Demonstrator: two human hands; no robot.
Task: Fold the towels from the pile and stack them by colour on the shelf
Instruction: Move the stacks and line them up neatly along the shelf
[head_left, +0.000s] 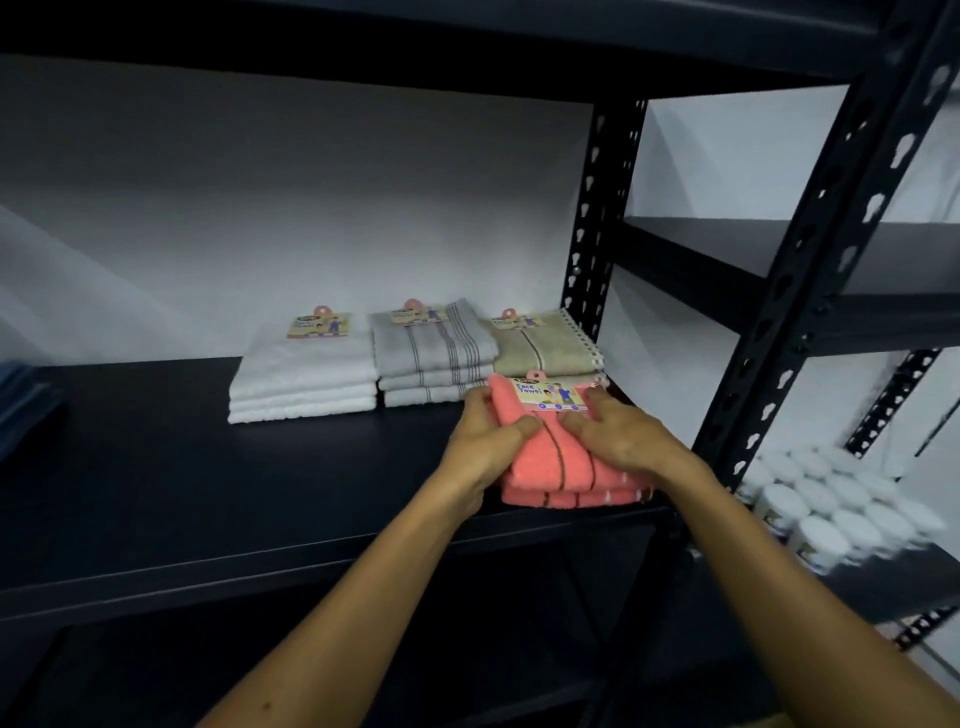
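Both hands on the pink towel stack (556, 467) at front right of the black shelf (208, 493): left hand (483, 441) gripping its left edge, right hand (618, 441) pressing on top, fingers curled at the label. White stack (304, 379), grey striped stack (434, 358), beige stack (545, 345) lined up behind. White-lidded jars (841, 519) on neighbouring rack, lower right.

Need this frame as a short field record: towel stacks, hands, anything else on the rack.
white stack: shelf, leftmost of three at back
grey striped stack: beside white
beige stack: at right post
pink stack: front edge, before beige
left hand: grips pink stack's left side
right hand: grips its right side
blue cloth: far left, cut off
white-lidded jars: lower shelf, right
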